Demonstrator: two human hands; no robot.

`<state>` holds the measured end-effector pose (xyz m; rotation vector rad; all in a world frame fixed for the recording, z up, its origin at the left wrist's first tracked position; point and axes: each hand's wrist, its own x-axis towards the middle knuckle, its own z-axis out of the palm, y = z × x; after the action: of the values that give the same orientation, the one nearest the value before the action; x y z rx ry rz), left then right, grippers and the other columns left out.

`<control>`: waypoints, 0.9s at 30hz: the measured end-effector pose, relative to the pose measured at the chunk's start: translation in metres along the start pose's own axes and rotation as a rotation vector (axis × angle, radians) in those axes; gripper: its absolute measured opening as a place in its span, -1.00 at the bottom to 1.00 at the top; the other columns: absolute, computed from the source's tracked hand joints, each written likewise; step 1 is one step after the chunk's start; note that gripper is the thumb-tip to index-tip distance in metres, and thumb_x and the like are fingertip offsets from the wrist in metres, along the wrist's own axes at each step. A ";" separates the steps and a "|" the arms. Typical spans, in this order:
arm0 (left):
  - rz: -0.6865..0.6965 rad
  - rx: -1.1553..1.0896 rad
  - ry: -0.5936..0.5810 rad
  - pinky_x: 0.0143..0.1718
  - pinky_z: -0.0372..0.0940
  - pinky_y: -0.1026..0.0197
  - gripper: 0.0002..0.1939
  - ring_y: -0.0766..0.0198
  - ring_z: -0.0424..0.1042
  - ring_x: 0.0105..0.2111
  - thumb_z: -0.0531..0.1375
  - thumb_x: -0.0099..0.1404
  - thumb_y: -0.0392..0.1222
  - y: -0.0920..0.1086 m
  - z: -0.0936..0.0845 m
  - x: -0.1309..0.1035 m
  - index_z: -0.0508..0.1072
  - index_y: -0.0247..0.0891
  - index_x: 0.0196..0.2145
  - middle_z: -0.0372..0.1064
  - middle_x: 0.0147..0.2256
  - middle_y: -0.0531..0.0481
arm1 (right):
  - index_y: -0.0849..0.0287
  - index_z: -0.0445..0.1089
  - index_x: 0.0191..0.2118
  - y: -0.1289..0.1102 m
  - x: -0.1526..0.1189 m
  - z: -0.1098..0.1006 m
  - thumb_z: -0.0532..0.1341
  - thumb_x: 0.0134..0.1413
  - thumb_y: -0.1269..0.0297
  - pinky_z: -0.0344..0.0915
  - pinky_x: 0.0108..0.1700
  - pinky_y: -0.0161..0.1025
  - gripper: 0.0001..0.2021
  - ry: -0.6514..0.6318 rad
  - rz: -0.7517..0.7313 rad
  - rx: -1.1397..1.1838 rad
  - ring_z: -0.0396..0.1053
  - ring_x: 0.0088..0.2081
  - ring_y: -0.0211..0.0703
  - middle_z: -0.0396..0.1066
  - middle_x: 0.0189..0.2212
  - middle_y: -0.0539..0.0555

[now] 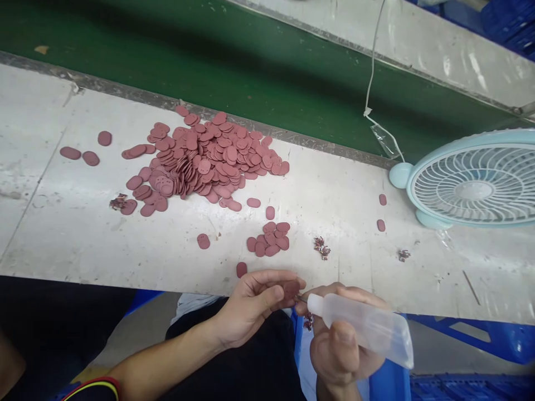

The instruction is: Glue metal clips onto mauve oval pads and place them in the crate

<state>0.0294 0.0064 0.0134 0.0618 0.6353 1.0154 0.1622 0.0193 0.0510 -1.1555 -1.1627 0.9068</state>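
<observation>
My left hand [251, 306] pinches a dark red oval disc [291, 289] between thumb and fingers at the table's near edge. In my right hand [343, 345] lies a translucent squeeze bottle [368, 326] with a white cap, tilted so its thin tip points left. That tip is at the disc's right side; whether it touches cannot be made out. Just beyond my hands sits a small cluster of similar discs [270, 239], with a single disc [241, 270] closer to my left hand.
A large heap of discs [209, 156] covers the table [83, 239] at back left. Small reddish-white scraps [321, 248] lie to the right. A light blue fan [472, 184] stands at far right, its cord crossing a green belt [267, 72]. Below the edge is a blue crate [388, 381].
</observation>
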 end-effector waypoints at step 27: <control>0.038 -0.014 -0.049 -0.09 0.44 0.27 -0.78 0.22 0.60 -0.16 0.31 0.31 -0.21 0.006 0.001 0.000 0.62 -0.23 -0.09 0.61 -0.09 -0.13 | 0.12 0.32 -0.10 0.070 0.067 -0.108 0.27 0.02 0.48 0.32 -0.75 -0.45 -0.70 0.263 1.058 1.866 0.27 -0.66 -0.36 0.19 -0.57 -0.17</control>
<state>0.0256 0.0104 0.0165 0.0864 0.5844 1.0514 0.2841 0.0764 -0.0041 -0.0960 0.8073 1.8212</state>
